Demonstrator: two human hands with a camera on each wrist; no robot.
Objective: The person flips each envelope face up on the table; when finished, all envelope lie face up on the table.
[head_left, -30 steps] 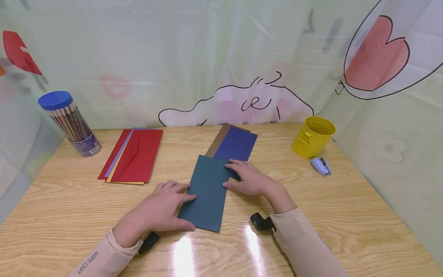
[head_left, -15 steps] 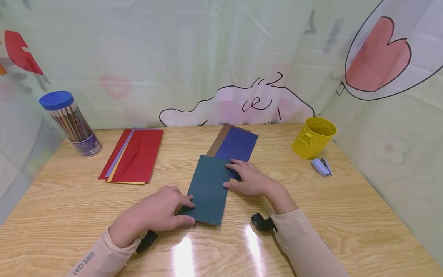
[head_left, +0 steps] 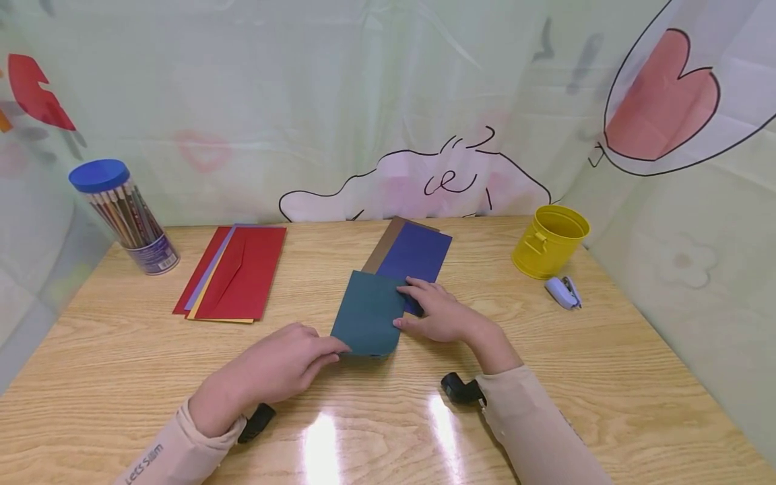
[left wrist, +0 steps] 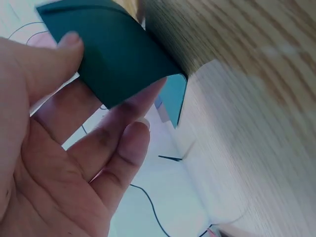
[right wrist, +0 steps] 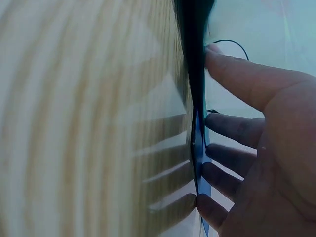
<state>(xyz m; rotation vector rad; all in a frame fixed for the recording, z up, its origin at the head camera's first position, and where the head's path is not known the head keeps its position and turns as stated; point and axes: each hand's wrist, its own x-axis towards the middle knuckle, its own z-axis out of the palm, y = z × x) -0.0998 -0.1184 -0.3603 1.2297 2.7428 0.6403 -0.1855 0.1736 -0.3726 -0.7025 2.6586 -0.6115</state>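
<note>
A dark teal envelope-sized paper [head_left: 370,313] lies mid-table, its near end curled up and over. My left hand [head_left: 275,364] pinches that end at its left corner, thumb on one side and fingers on the other; in the left wrist view the teal paper [left wrist: 113,54] bends in an arch above the wood. On the right edge, my right hand [head_left: 439,313] rests with thumb and fingertips touching the paper. Under the far right part lie a blue paper [head_left: 415,252] and a brown paper [head_left: 383,246], partly covered.
Several red, purple and yellow envelopes [head_left: 254,276] are stacked at the left. A blue-lidded tub of pencils [head_left: 130,215] stands at the back left. A yellow bucket [head_left: 545,246] and a small lilac stapler [head_left: 562,292] sit at the right. A curtain [head_left: 339,101] hangs behind the table.
The paper's near end, flat a second ago, has come up and curled away from me as my left hand went from resting on it to pinching it. My right hand has barely moved.
</note>
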